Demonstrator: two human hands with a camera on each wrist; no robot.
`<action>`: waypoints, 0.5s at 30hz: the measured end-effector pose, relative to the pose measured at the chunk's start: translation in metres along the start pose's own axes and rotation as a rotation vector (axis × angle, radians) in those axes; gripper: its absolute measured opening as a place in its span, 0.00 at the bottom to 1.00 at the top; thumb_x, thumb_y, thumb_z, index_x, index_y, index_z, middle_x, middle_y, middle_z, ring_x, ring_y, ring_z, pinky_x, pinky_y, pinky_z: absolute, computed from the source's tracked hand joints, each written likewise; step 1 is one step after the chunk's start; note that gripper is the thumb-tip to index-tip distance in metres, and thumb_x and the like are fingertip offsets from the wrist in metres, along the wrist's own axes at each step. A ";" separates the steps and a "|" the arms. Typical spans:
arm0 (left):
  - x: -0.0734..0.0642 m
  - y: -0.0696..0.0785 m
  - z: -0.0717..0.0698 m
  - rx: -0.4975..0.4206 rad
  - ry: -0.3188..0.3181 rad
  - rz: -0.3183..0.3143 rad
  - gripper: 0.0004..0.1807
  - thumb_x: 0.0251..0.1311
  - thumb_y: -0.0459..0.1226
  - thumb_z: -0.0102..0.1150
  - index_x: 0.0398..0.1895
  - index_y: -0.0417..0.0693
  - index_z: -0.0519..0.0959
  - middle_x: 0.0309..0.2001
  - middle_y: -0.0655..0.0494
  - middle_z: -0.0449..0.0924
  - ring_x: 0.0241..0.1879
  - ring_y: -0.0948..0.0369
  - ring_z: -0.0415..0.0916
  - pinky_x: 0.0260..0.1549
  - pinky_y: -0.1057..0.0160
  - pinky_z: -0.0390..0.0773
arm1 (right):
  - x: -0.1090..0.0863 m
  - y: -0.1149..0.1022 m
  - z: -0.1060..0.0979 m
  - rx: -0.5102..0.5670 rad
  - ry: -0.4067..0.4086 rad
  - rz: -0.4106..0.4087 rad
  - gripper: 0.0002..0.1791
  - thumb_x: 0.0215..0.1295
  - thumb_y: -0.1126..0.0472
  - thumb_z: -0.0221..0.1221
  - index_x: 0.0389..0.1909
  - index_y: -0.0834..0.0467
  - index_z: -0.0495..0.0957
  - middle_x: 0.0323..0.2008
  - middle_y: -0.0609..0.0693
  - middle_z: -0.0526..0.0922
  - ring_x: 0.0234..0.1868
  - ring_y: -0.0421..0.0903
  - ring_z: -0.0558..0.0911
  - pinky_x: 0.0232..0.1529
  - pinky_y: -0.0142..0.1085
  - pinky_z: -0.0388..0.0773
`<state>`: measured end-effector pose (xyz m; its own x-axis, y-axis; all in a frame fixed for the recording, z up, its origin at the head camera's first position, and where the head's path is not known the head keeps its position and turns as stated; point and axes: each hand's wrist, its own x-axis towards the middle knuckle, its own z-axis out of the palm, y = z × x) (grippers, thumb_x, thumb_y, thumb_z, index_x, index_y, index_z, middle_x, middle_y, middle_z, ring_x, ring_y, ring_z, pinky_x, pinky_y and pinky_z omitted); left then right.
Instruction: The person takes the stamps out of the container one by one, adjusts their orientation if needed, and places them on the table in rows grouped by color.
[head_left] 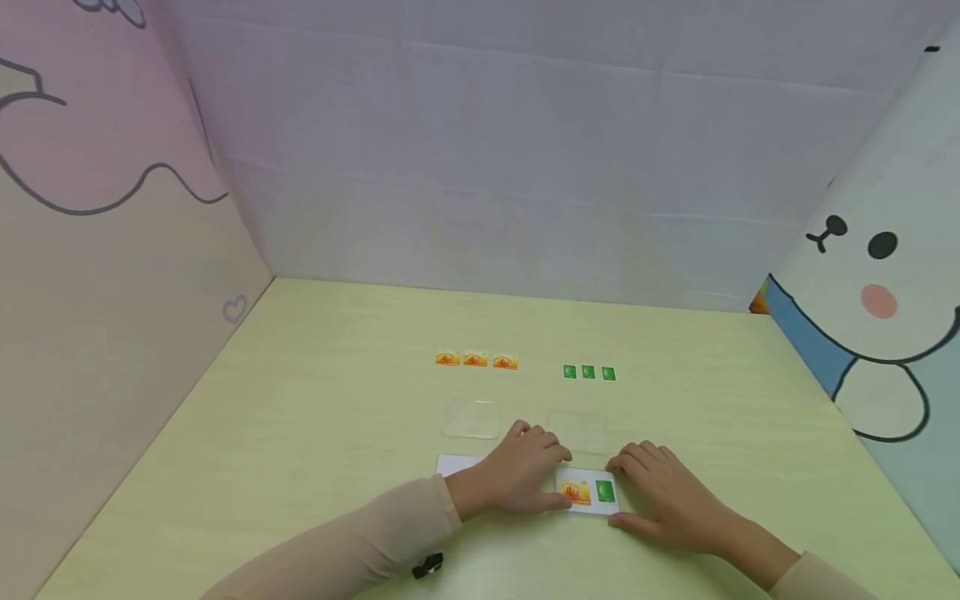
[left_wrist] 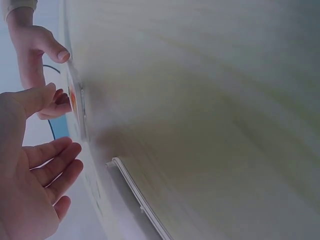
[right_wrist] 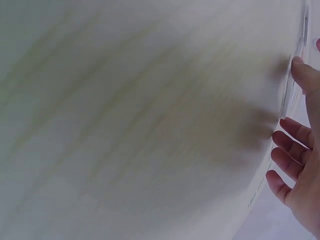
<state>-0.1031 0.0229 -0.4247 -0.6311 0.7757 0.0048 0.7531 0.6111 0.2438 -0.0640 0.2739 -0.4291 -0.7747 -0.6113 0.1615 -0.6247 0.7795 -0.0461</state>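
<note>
No legible text or numbers.

A pale yellowish tabletop [head_left: 187, 450] was backed by a creased, whitish sheet [head_left: 487, 167]; the left wall [head_left: 97, 283] was marked with a dark wavy outline [head_left: 82, 214] and a small heart [head_left: 235, 309]; on the right wall [head_left: 926, 492] a cartoon animal face [head_left: 911, 275] was printed; a small black object [head_left: 427, 566] was seen low in the head view.
</note>
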 end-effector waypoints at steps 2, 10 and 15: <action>0.001 0.001 0.001 0.003 0.000 0.003 0.29 0.57 0.59 0.58 0.57 0.55 0.76 0.51 0.63 0.79 0.53 0.64 0.71 0.54 0.62 0.62 | 0.000 0.001 0.001 0.000 0.017 -0.007 0.30 0.54 0.31 0.60 0.47 0.49 0.75 0.44 0.37 0.75 0.45 0.35 0.70 0.47 0.40 0.72; 0.004 0.001 0.005 0.007 0.000 0.011 0.28 0.57 0.59 0.58 0.56 0.55 0.76 0.49 0.63 0.79 0.51 0.65 0.71 0.54 0.61 0.63 | -0.001 0.002 0.005 0.005 0.059 -0.025 0.30 0.51 0.33 0.63 0.47 0.49 0.75 0.44 0.36 0.75 0.46 0.33 0.69 0.49 0.37 0.72; 0.005 0.001 0.008 0.023 0.010 0.010 0.28 0.57 0.60 0.58 0.56 0.55 0.76 0.49 0.63 0.79 0.50 0.65 0.71 0.54 0.61 0.63 | -0.001 0.002 0.005 0.018 0.052 -0.025 0.30 0.52 0.33 0.63 0.48 0.49 0.75 0.44 0.36 0.75 0.46 0.33 0.69 0.50 0.37 0.72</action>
<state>-0.1044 0.0287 -0.4319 -0.6249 0.7805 0.0174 0.7637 0.6066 0.2210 -0.0651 0.2749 -0.4347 -0.7527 -0.6226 0.2140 -0.6461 0.7610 -0.0587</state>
